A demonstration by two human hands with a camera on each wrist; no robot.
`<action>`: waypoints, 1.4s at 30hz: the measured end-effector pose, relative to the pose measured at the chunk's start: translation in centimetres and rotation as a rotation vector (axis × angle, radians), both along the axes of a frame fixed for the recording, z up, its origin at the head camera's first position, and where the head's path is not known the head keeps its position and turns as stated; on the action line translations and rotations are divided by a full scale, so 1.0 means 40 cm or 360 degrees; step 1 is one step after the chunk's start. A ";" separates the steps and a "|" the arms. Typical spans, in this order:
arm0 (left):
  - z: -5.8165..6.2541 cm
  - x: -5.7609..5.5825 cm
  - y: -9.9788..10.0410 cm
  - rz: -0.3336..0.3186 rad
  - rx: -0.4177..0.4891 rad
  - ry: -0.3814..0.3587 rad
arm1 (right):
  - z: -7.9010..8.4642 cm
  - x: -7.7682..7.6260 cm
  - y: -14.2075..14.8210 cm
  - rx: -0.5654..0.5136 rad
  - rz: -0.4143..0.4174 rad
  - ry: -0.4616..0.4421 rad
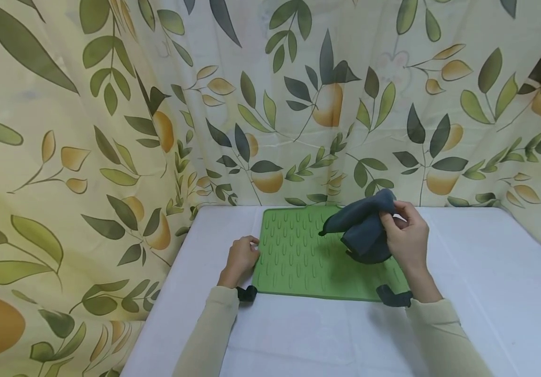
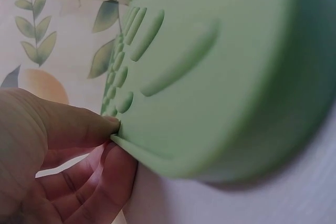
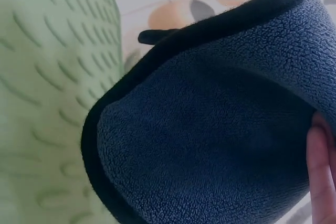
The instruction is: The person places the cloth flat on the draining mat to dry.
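1. The blue cloth (image 1: 366, 230) hangs folded above the right part of the mat (image 1: 294, 251), just left of the right hand (image 1: 409, 238), whose thumb and fingers pinch its far right end; whether its lowest fold touches the mat, I can't tell.
2. The left hand (image 1: 242, 259) has the mat's left edge clamped between thumb and fingers.
3. The right wrist view shows fleecy pile, too fine for the head view; the left wrist view shows the mat's raised rim and the fingertips gripping it.
4. The mat's far edge sits close to the curtain (image 1: 261, 78); white table (image 1: 298, 335) spreads wide rightward, narrower leftward.
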State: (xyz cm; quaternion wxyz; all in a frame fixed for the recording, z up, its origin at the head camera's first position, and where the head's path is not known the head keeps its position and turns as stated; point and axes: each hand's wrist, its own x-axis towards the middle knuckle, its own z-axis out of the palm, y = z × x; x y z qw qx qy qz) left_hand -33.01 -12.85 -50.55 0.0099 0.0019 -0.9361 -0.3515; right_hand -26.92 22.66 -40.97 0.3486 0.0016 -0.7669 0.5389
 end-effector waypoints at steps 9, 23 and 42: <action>0.000 -0.004 -0.001 0.0016 -0.0017 -0.0002 | -0.036 -0.004 -0.069 0.0182 0.0249 -0.0062; -0.003 0.001 -0.002 0.0004 -0.0013 -0.0005 | -0.108 -0.012 -0.096 0.0987 0.0554 -0.0503; 0.025 0.018 0.037 -0.0096 -0.0145 0.0119 | -0.146 -0.019 -0.066 0.1110 0.0950 -0.0782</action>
